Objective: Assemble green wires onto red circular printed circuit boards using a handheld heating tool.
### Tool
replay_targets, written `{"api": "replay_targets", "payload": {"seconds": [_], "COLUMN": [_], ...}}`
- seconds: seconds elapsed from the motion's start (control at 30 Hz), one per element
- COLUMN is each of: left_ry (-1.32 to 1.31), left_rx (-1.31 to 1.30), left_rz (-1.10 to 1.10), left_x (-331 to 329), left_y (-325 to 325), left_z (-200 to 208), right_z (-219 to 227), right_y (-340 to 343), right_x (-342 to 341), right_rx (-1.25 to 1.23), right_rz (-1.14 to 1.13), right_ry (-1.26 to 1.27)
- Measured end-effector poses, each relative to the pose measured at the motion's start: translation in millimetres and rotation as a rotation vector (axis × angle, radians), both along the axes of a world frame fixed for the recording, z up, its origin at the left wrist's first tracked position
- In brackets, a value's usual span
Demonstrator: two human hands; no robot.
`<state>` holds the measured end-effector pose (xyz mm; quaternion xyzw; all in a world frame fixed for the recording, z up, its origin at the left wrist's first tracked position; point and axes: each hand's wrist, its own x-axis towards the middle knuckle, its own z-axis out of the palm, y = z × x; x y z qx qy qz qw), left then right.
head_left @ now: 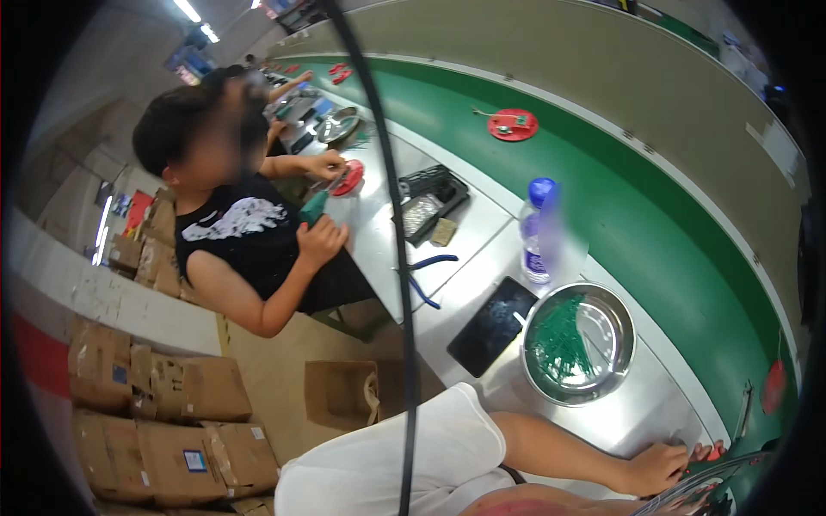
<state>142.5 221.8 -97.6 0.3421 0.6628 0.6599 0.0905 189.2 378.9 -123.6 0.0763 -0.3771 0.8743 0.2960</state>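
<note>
My left hand (pixel 661 469) reaches along the steel worktable (pixel 619 421) at the lower right, and its fingers close around a small red piece (pixel 712 451). Only a sliver of my right hand (pixel 688 506) shows at the bottom edge, behind the curved rim of a metal bowl (pixel 688 488). Whether it holds anything is hidden. Beyond my left forearm stands a round steel bowl (pixel 602 378) with a bundle of thin green ties (pixel 559 340) inside. A black flat tablet (pixel 492 325) lies beside that bowl.
A clear water bottle with a blue cap (pixel 535 232), blue-handled pliers (pixel 428 277) and a black tray of parts (pixel 430 196) lie farther along the table. A red disc (pixel 513 125) rides the green conveyor (pixel 654 215). A co-worker in a black shirt (pixel 249 236) sits at the left. Cardboard boxes (pixel 163 413) are stacked on the floor. A black cable (pixel 401 284) hangs across the view.
</note>
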Motion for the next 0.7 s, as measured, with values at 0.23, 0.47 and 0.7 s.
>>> {"api": "replay_targets", "payload": {"seconds": [0.23, 0.47, 0.7], "left_ry": [-0.011, 0.065, 0.211], "left_rx": [0.034, -0.001, -0.076], "left_rz": [0.011, 0.079, 0.053], "left_x": [-8.5, 1.2, -8.7], "left_y": [-10.0, 9.0, -12.2], "left_z": [15.5, -0.3, 14.8], "right_z": [29.4, 45.6, 0.1], "right_y": [-23.5, -39.0, -2.2], "right_x": [-3.9, -11.5, -15.3], "right_rx": [0.085, -0.032, -0.018], "right_rz": [-0.072, -0.302, -0.119], "right_ry": [-0.216, -0.363, -0.295]}}
